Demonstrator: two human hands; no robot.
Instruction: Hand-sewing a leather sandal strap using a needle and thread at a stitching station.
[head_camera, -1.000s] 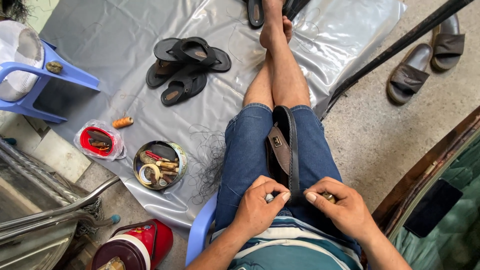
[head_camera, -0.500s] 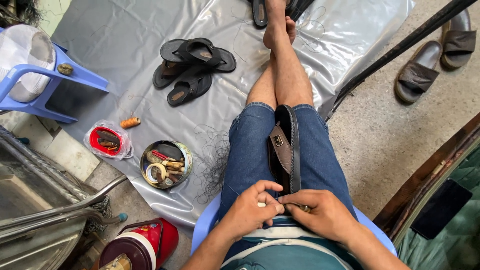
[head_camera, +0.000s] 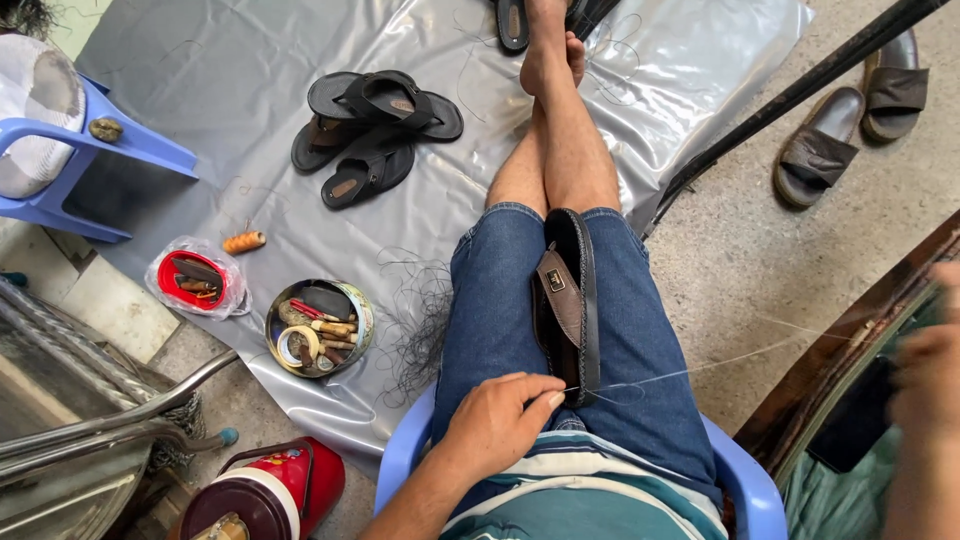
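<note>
A brown-and-black sandal (head_camera: 566, 297) stands on edge between my thighs on my blue shorts. My left hand (head_camera: 497, 419) rests on my left thigh, its fingertips pinching the sandal's near end where a thin pale thread (head_camera: 690, 371) comes out. The thread runs taut to the right toward my right hand (head_camera: 925, 368), which is blurred at the frame's right edge and drawn far out from the sandal. What the right hand's fingers grip is too blurred to make out. My crossed bare legs stretch out over a grey plastic sheet (head_camera: 250, 180).
A round tin of tools (head_camera: 318, 327) and a red lid in a bag (head_camera: 195, 280) lie left of my leg, with an orange spool (head_camera: 243, 241). Black flip-flops (head_camera: 375, 125), brown slides (head_camera: 850, 120), a blue plastic chair (head_camera: 95, 150), a red-and-white flask (head_camera: 262, 497).
My right hand has pulled away from the sandal far to the right, drawing the thread out taut. My left hand has stayed at the sandal's near end.
</note>
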